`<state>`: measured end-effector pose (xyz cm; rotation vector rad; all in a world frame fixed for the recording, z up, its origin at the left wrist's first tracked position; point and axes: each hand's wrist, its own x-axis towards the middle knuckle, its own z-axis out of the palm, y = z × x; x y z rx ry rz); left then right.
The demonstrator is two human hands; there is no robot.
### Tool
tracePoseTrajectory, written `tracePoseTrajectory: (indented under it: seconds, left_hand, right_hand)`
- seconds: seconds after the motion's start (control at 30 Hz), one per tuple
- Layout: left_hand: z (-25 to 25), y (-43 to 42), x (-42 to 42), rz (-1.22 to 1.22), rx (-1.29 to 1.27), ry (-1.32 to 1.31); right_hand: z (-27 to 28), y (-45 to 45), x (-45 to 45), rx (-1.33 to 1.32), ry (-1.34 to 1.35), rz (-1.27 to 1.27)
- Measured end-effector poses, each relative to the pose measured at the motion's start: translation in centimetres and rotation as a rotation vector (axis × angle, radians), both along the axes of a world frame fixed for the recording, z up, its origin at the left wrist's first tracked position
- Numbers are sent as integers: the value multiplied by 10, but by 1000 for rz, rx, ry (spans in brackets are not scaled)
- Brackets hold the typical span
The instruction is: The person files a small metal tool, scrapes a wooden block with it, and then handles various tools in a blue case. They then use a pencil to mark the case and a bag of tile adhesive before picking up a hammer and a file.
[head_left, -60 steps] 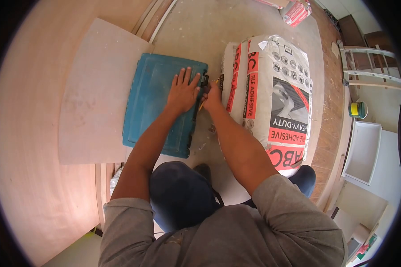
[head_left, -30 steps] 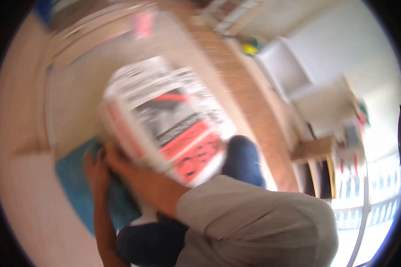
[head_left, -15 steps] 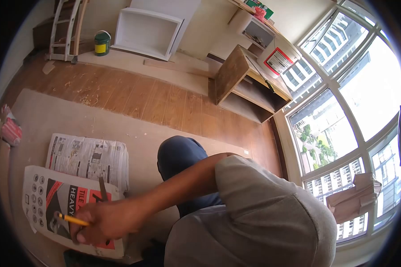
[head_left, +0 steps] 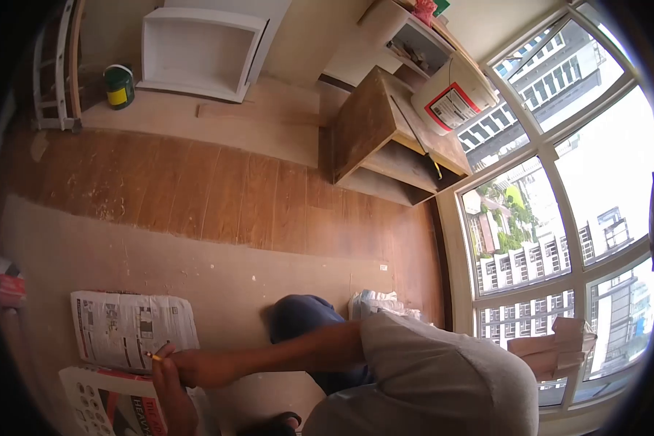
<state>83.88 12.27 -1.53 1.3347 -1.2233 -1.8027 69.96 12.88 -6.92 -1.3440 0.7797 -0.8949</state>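
My right hand [head_left: 203, 368] reaches in from the right, its fingers closed on a thin yellow pencil [head_left: 157, 357] whose end sticks out to the left. Rising from the bottom, my left hand [head_left: 176, 404] meets it, fingers up and pressed together beside the pencil. What the left fingers hold is hidden. Below and left of the hands lies a printed tile adhesive bag [head_left: 94, 396], partly cut off by the dark edge of the view. Just above it, a second whitish printed bag [head_left: 131, 327] lies flat on the floor covering.
A wooden cabinet [head_left: 370, 120] carries a white bucket [head_left: 454, 98] by the window [head_left: 523, 225]. Along the wall stand a white box frame [head_left: 200, 54], a green tub [head_left: 119, 87] and a ladder [head_left: 53, 73]. My bent knee [head_left: 305, 320] is right of the bags.
The view has shifted, so the bags sit lower. My right hand has come back from over the tile adhesive bag with the pencil, and my left hand has come into view beside it.
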Motion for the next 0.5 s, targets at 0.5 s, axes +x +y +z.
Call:
tracePoseTrajectory:
  seconds: [0.5]
  left_hand:
    - [214,-138,-140,-70,-420,-444]
  right_hand:
    - [191,122,-225,497,510,-358]
